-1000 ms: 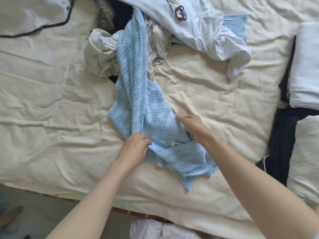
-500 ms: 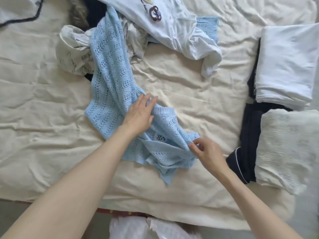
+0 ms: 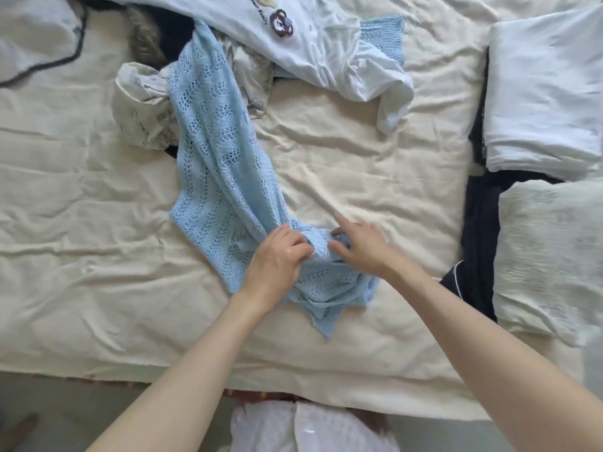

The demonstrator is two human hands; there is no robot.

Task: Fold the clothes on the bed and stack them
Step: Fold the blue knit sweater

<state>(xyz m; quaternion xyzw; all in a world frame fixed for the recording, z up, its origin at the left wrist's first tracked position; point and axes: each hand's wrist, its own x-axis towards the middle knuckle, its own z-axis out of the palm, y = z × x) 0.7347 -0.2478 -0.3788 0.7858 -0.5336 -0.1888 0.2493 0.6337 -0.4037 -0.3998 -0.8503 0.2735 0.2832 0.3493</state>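
- Light-blue openwork knit garment (image 3: 222, 177) lies in a long diagonal strip on the cream bed sheet (image 3: 81, 223), running from the clothes pile at top centre down to the near edge of the bed
- Head view: both hands meet on the lower, bunched end of the knit
- Left hand (image 3: 277, 256) fingers curled, gripping a gathered fold of the knit; knuckles up
- Right hand (image 3: 362, 246) rests on the knit just beside the left one; index finger straight and pointing out over the sheet, other fingers bent down into the fabric, cannot tell if they actually pinch it
- Lowest corner of the knit trails in a point below the hands, toward the bed edge
- Upper end of the knit goes under a white top with a cartoon patch (image 3: 313, 37), which sprawls unfolded across the top; a ribbed light-blue piece (image 3: 385, 34) shows beyond it
- Printed off-white garment (image 3: 140, 115) crumpled just left of the knit's upper part, touching it; dark and furry items (image 3: 146, 44) behind
- Right side: folded white garment (image 3: 541, 93) at top, folded textured white garment (image 3: 548, 256) nearer, both on dark navy clothing (image 3: 479, 230) with thin white piping
- Top left: pale fabric with dark edging (image 3: 39, 37)
- Bottom centre: person's white clothing (image 3: 293, 429), floor below the bed edge
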